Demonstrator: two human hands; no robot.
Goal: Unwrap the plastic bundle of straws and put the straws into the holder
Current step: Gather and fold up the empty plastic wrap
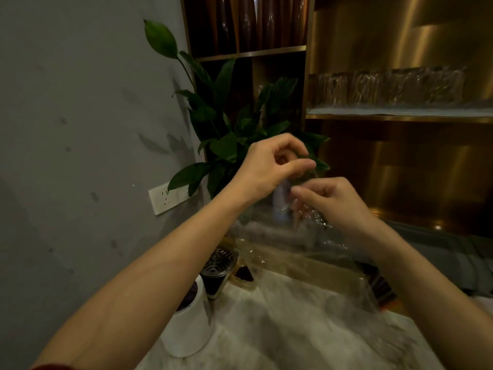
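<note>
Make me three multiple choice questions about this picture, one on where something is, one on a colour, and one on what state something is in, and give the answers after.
1. Where is the white cylindrical container?
A. On the countertop, under the left forearm
B. On the shelf with the glasses
C. In the right hand

2. What colour are the plant leaves?
A. Yellow
B. Dark green
C. Red

3. What are the hands doing with the clear plastic wrap?
A. Resting flat on the counter
B. Both pinching it, held up
C. Only one touches it

Answers: A, it stands on the marble countertop at lower left; B, the leaves are deep green; B, left hand and right hand both grip it.
</note>
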